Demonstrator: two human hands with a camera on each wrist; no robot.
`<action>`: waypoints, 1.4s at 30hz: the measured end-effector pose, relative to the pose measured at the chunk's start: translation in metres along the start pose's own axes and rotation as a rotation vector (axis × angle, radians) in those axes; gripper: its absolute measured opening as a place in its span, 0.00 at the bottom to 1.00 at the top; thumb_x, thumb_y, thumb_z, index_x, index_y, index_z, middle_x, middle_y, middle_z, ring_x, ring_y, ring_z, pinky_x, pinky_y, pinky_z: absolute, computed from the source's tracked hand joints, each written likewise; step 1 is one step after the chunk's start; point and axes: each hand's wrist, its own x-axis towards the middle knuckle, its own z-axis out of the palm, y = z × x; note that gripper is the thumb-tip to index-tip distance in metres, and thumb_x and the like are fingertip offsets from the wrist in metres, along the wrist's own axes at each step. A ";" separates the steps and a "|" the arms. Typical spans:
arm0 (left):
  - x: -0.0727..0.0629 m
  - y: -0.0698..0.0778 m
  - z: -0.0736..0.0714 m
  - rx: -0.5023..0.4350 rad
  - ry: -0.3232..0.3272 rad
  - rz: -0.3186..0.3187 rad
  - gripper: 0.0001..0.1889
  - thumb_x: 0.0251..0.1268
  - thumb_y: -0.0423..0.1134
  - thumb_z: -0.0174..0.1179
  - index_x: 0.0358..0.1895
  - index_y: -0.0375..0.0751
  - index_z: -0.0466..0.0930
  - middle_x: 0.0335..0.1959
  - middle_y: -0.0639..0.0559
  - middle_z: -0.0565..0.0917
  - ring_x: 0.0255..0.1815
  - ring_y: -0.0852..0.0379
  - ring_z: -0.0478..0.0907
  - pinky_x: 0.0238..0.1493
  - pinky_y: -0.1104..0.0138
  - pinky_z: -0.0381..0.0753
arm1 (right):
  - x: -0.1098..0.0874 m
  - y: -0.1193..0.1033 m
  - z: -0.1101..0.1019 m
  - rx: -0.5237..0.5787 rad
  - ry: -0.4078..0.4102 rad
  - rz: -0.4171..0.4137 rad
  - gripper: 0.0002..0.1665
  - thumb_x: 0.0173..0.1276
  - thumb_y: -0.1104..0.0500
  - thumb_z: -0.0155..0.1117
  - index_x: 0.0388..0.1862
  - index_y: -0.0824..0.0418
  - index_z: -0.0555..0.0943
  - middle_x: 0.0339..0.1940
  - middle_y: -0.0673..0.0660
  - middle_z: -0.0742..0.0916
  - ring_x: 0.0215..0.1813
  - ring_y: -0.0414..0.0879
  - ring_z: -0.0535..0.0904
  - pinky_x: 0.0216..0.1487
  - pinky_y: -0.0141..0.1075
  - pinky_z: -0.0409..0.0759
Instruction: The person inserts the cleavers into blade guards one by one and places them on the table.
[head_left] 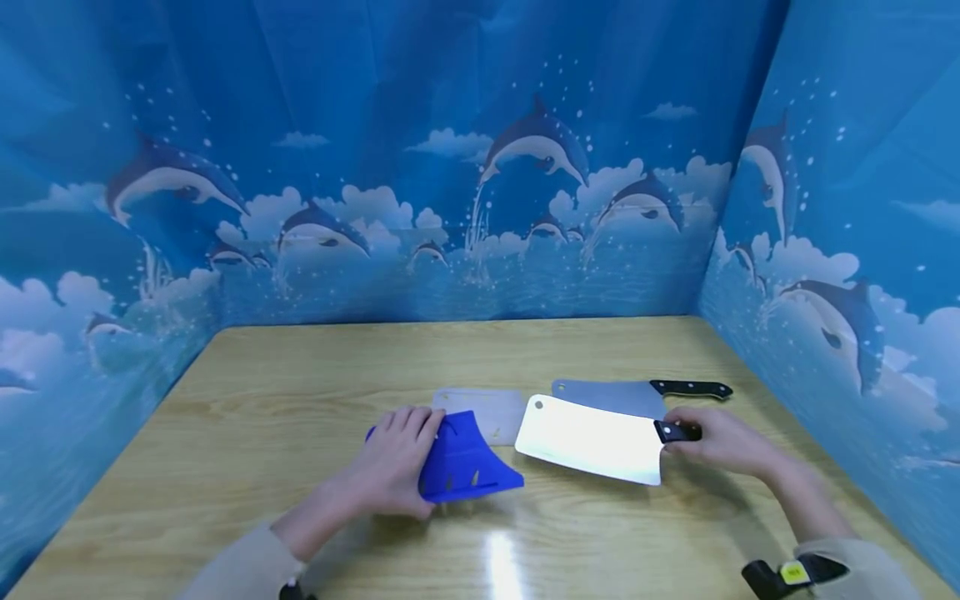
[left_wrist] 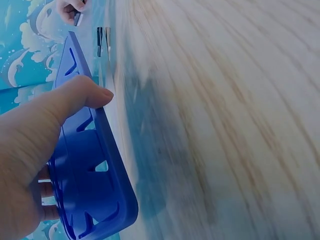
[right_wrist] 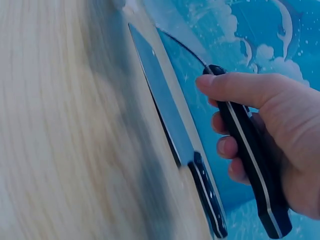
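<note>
My left hand grips a blue plastic piece with slots cut through it, held tilted close over the table. In the left wrist view its thumb lies over the rim and the fingers curl behind. My right hand holds a cleaver by its black handle, the broad blade pointing left. Behind it a second black-handled cleaver lies flat on the table, partly covered by the raised blade in the head view.
A pale, flat rectangular piece lies on the wooden table behind the blue piece, partly hidden by it. Curtains with dolphins stand along the table's back and sides.
</note>
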 end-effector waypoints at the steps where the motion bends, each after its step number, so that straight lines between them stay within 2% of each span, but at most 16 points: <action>1: 0.000 -0.001 0.000 0.006 -0.007 -0.003 0.61 0.23 0.64 0.70 0.66 0.33 0.58 0.56 0.41 0.68 0.56 0.44 0.64 0.56 0.49 0.65 | 0.002 -0.002 0.000 -0.010 0.012 -0.003 0.15 0.58 0.54 0.67 0.43 0.59 0.79 0.33 0.48 0.81 0.31 0.37 0.73 0.29 0.33 0.73; 10: 0.000 -0.005 0.002 0.044 -0.040 0.003 0.61 0.24 0.65 0.69 0.66 0.32 0.58 0.57 0.42 0.69 0.56 0.45 0.65 0.55 0.48 0.65 | 0.018 -0.022 0.003 -0.081 0.077 0.041 0.25 0.59 0.49 0.66 0.50 0.65 0.80 0.42 0.59 0.84 0.38 0.47 0.79 0.33 0.39 0.76; 18: -0.001 -0.007 0.003 0.064 -0.043 0.025 0.60 0.25 0.65 0.68 0.66 0.32 0.58 0.57 0.42 0.69 0.56 0.45 0.64 0.54 0.49 0.66 | 0.028 -0.032 0.008 -0.101 0.122 -0.008 0.22 0.59 0.53 0.67 0.49 0.62 0.81 0.41 0.56 0.85 0.34 0.42 0.78 0.29 0.34 0.75; 24: -0.001 -0.006 0.003 0.065 -0.029 0.037 0.60 0.25 0.66 0.67 0.66 0.32 0.58 0.57 0.42 0.69 0.56 0.45 0.65 0.54 0.50 0.66 | 0.033 -0.037 0.010 -0.093 0.135 -0.041 0.21 0.58 0.55 0.67 0.49 0.63 0.81 0.41 0.57 0.85 0.36 0.43 0.79 0.29 0.34 0.75; 35: -0.002 -0.005 0.003 0.077 0.030 0.040 0.60 0.23 0.65 0.68 0.66 0.33 0.59 0.57 0.43 0.70 0.55 0.47 0.65 0.53 0.50 0.67 | 0.032 -0.036 0.012 -0.108 0.170 -0.072 0.19 0.58 0.55 0.68 0.48 0.61 0.81 0.40 0.56 0.85 0.35 0.44 0.79 0.29 0.35 0.75; 38: -0.001 -0.005 0.003 0.081 0.029 0.043 0.60 0.23 0.65 0.67 0.67 0.33 0.59 0.57 0.43 0.69 0.56 0.47 0.65 0.53 0.50 0.67 | 0.031 -0.037 0.013 -0.165 0.191 -0.090 0.20 0.57 0.56 0.69 0.48 0.61 0.81 0.40 0.56 0.85 0.37 0.48 0.81 0.32 0.40 0.78; 42: -0.001 -0.005 0.004 0.087 0.050 0.060 0.61 0.24 0.67 0.67 0.67 0.33 0.59 0.58 0.44 0.69 0.56 0.47 0.66 0.53 0.50 0.67 | 0.030 -0.041 0.015 -0.304 0.297 -0.204 0.22 0.50 0.58 0.73 0.46 0.62 0.82 0.39 0.58 0.86 0.37 0.52 0.82 0.33 0.45 0.79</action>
